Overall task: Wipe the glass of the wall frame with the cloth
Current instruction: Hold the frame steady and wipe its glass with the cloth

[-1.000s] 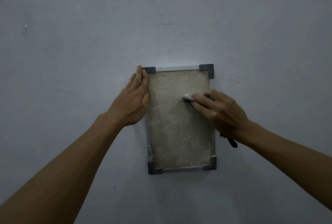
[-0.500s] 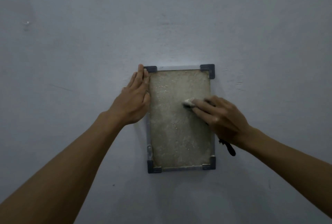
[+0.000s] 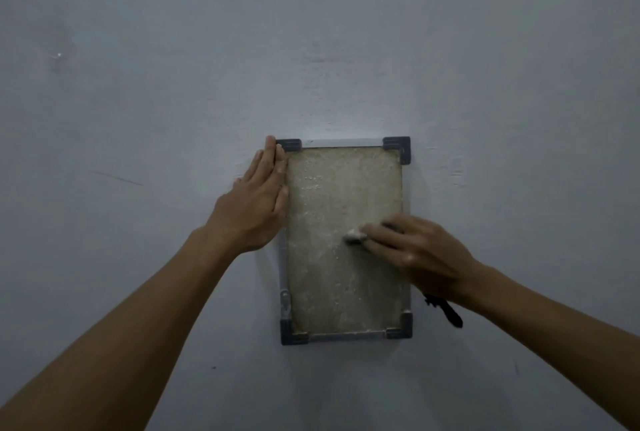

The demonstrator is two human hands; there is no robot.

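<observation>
Two hands are working on the wall frame (image 3: 396,146) hanging centre of picture: left hand (image 3: 258,204) is lying flat with straight fingers against its left edge, right hand (image 3: 415,254) is pinching a small pale cloth (image 3: 354,235) and pressing it on the speckled glass (image 3: 341,195), lower right.

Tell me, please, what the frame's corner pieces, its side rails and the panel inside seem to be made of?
Corner pieces: dark, matte, probably plastic. Side rails: pale with a slight sheen, perhaps metal or plastic. Panel: beige and speckled; the task calls it glass, but it looks dull, with no clear reflection, perhaps dusty.
</observation>
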